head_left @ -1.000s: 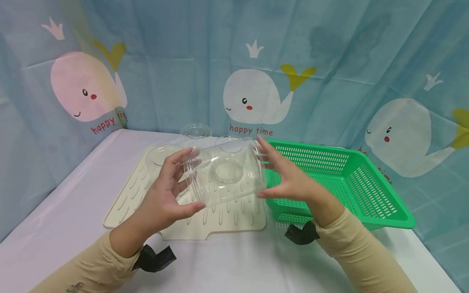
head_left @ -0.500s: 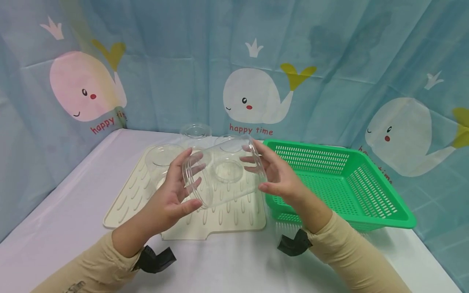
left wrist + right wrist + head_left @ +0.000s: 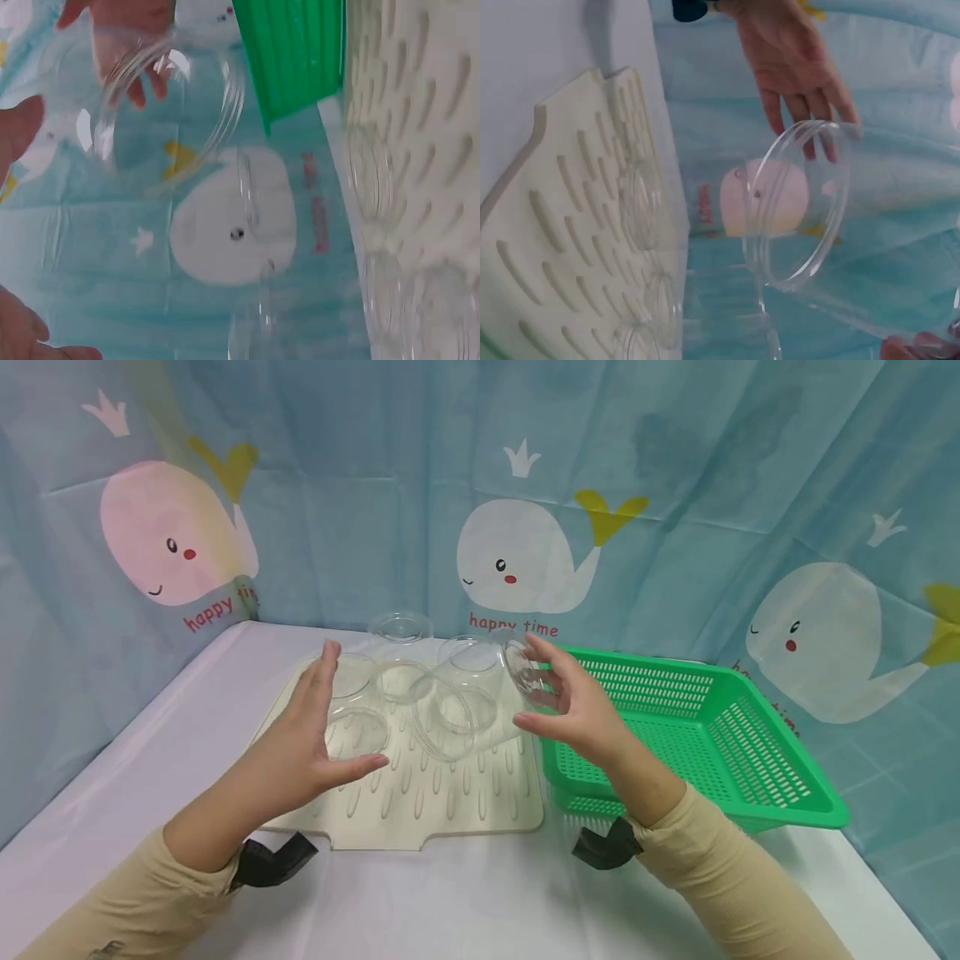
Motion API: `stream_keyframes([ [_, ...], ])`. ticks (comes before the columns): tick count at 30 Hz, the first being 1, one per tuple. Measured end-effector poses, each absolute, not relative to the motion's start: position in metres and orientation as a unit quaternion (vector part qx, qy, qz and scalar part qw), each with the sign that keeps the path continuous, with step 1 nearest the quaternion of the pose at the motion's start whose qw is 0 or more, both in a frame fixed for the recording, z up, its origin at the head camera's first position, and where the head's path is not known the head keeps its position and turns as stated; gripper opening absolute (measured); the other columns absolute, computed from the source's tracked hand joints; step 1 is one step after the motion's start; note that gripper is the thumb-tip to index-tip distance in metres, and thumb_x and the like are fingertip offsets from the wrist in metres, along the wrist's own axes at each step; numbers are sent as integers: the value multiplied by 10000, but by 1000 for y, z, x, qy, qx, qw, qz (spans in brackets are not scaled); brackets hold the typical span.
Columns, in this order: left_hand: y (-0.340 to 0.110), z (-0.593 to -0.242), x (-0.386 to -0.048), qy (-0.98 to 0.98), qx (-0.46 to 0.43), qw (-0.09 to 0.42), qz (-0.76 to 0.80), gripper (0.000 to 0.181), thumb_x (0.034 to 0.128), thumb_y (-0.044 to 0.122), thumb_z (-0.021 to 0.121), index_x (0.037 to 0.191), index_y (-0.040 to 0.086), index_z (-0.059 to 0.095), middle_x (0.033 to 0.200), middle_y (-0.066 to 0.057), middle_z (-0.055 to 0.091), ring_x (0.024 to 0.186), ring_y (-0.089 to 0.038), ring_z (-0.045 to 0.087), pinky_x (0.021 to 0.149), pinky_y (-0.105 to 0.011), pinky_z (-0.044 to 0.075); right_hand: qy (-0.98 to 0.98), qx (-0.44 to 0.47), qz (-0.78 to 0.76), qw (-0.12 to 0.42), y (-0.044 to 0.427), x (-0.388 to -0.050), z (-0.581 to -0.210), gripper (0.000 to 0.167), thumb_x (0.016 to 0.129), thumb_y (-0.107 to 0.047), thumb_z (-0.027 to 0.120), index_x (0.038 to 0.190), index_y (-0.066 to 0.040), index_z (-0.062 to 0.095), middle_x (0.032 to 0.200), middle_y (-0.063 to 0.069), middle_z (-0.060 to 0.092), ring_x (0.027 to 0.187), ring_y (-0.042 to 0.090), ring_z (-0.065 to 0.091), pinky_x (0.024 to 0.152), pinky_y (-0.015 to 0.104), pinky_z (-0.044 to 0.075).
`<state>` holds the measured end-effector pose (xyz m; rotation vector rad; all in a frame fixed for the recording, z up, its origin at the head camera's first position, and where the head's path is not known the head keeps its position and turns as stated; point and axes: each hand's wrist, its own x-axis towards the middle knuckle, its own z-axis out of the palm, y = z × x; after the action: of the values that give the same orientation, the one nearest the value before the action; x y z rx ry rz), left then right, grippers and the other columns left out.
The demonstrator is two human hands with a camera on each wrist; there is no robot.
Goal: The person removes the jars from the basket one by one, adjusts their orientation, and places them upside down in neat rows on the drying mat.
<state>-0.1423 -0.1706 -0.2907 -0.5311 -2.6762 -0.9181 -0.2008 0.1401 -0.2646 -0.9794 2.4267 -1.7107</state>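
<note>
A clear plastic cup (image 3: 487, 727) lies sideways in the air above the mat, its ringed rim facing left. My right hand (image 3: 577, 706) grips it at the base end, fingers behind and thumb in front. My left hand (image 3: 296, 739) is apart from the cup, to its left, with fingers and thumb spread and nothing between them. The right wrist view shows the cup's rim (image 3: 799, 206) just below the left hand's fingertips. Under the cup is a cream drying mat (image 3: 390, 827) with raised ridges. Several more clear cups (image 3: 401, 627) stand on it, apparently rim down.
A green perforated basket (image 3: 787, 814) stands right of the mat, close to my right hand. Behind the white table (image 3: 480, 902) hangs a blue curtain (image 3: 360, 527) with whale prints. The mat's notched front edge faces me.
My left hand has let go of the cup's rim and drawn back to the left. My right hand keeps hold of the cup, now tilted with its rim turned more toward me.
</note>
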Motion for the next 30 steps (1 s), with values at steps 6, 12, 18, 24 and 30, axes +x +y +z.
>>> stream_keyframes([
  [6, -202, -295, -158, -948, -135, 86, -277, 1292, 692, 559, 713, 1398, 69, -252, 1495, -179, -180, 1374, -366, -89, 1057, -589, 89, 829, -266, -491, 17, 137, -208, -268, 870, 754, -221, 748, 1452, -212, 230, 1370, 41, 361, 1213, 234, 461, 959, 367, 423],
  [12, -234, -322, -180, -961, -104, -33, -252, 1374, 647, 608, 715, 1353, -85, -239, 1432, -298, -231, 1326, -457, -137, 1052, -594, 25, 859, -256, -442, 20, 132, -213, -274, 920, 726, -296, 769, 1457, -195, 218, 1363, 24, 364, 1202, 228, 464, 971, 357, 418],
  [18, -258, -350, -199, -969, -93, -76, -218, 1376, 631, 571, 742, 1330, -184, -171, 1386, -406, -175, 1288, -532, -103, 1031, -618, 33, 882, -254, -396, 28, 128, -214, -277, 993, 682, -374, 792, 1462, -191, 205, 1355, 1, 372, 1185, 210, 474, 954, 354, 435],
  [24, -263, -372, -207, -969, -131, -121, -172, 1402, 519, 614, 751, 1351, -212, -19, 1392, -433, -52, 1278, -566, -12, 1016, -640, 82, 904, -257, -340, 44, 126, -215, -281, 1014, 661, -474, 776, 1459, -204, 213, 1404, -3, 338, 1196, 195, 469, 916, 389, 459],
  [30, -261, -379, -205, -962, -149, -175, -145, 1360, 505, 612, 740, 1363, -192, 56, 1387, -435, 15, 1257, -587, 45, 997, -661, 115, 919, -266, -288, 43, 124, -217, -285, 1036, 640, -512, 775, 1455, -171, 234, 1392, 13, 347, 1184, 193, 476, 913, 392, 456],
])
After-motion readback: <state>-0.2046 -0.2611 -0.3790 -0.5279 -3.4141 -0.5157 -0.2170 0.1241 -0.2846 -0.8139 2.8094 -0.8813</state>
